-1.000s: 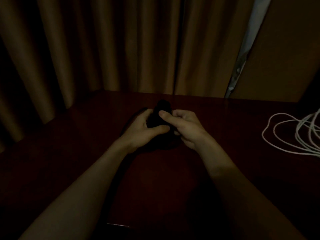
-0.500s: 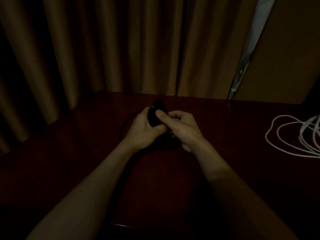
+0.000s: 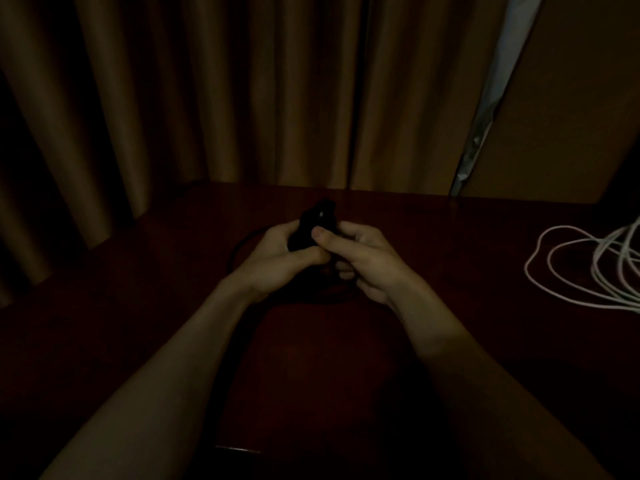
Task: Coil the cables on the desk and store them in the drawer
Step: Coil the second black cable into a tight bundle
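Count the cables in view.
2. A black cable, gripped by the left hand and right hand, centre; a white cable lying loose, far right. The white tangle may hold more.

L hand (image 3: 277,259) grips blk cable (image 3: 313,221) | R hand (image 3: 363,261) curled, pinches it

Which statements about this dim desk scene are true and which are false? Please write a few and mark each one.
1. The left hand and the right hand both grip the black cable. True.
2. The white cable is wound into a tight, neat bundle. False: it lies in loose loops on the desk, at the right edge of the view.
3. Curtains hang behind the desk. True.
4. The right hand lies flat on the desk, far from the left hand. False: its fingers are curled and it touches the left hand at the black cable.
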